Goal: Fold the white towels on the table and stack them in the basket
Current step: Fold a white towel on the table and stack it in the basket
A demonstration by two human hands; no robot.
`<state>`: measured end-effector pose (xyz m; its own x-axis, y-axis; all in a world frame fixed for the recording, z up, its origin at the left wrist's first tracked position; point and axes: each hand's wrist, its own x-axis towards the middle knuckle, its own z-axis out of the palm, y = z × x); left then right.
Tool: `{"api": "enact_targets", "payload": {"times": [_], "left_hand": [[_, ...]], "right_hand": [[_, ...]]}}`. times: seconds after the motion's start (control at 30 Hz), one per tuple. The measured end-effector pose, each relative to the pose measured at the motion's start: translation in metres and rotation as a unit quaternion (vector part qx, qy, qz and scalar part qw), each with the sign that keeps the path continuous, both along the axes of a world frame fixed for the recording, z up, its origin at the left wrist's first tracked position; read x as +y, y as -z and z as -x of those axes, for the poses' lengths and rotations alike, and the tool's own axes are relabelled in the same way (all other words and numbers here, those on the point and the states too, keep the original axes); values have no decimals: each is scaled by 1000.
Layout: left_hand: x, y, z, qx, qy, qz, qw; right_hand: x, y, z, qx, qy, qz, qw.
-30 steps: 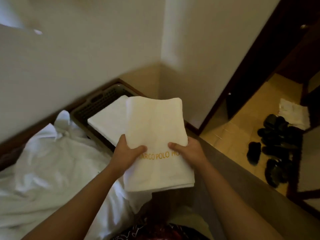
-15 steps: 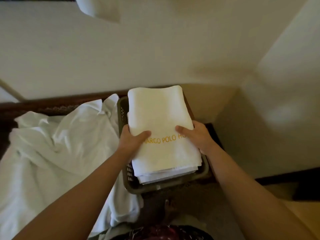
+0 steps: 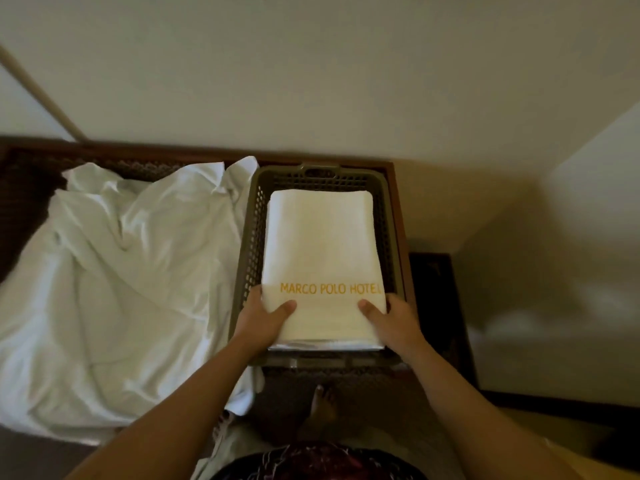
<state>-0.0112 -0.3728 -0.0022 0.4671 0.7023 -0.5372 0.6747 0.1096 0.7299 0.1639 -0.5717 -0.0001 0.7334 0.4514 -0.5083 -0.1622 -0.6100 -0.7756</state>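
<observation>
I am at the stacking step: the folded white towel with gold lettering (image 3: pixel 323 268) lies in the brown perforated plastic basket (image 3: pixel 249 244) on other folded towels. My left hand (image 3: pixel 261 318) and right hand (image 3: pixel 393 320) each grip its near corners, thumbs on top. Next I judge both grips must release, then turn to the crumpled white linen (image 3: pixel 121 271) on the worktop.

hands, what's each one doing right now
Left hand: grips the towel, thumb on top.
Right hand: grips the same towel.
</observation>
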Motion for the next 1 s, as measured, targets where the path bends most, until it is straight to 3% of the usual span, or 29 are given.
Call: {"api": "enact_targets", "payload": {"times": [0.43, 0.63, 0.7, 0.77, 0.83, 0.9, 1.0], "left_hand": [[-18, 8, -3, 24, -26, -53, 998], [-16, 2, -5, 16, -20, -48, 999], [-14, -3, -4, 15, -22, -49, 998], [-11, -11, -3, -1, -29, -69, 997], [-6, -20, 1, -10, -36, -93, 995], [1, -30, 14, 4, -38, -114, 993], [13, -41, 36, 10, -52, -106, 993]], "right_hand": [[1, 19, 13, -22, -26, 52, 998], [16, 9, -6, 25, -40, 104, 993], [21, -3, -3, -23, -51, 162, 985], [28, -16, 8, -168, -83, 240, 953], [35, -28, 23, -296, -109, 214, 925], [51, -33, 37, -335, -146, 138, 921], [80, -37, 56, -306, -202, 75, 927]]}}
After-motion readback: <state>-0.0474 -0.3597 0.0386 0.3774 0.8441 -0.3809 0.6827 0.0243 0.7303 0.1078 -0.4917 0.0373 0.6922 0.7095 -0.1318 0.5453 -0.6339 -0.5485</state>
